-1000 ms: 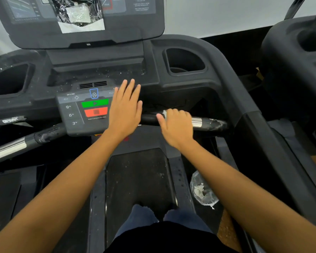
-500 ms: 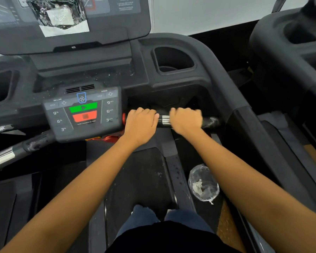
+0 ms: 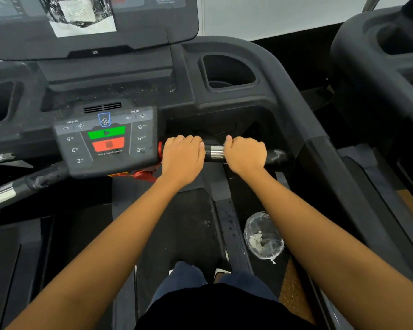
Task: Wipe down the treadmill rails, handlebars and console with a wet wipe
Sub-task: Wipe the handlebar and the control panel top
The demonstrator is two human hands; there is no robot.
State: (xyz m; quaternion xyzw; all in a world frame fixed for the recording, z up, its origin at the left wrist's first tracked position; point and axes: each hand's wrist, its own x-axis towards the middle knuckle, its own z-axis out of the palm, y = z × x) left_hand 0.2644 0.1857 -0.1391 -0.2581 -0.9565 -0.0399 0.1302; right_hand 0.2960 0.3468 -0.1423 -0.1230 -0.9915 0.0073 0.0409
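Both arms reach forward, left hand (image 3: pixel 182 156) and right hand (image 3: pixel 245 154) curled knuckles-up, side by side.

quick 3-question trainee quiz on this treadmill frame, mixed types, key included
1. True or false: both hands grip the same handlebar.
2. Which lies nearer the control panel: A) left hand B) right hand?
3. What shows on the bar between the two hands?

Key: 1 true. 2 A. 3 A metal sensor band.
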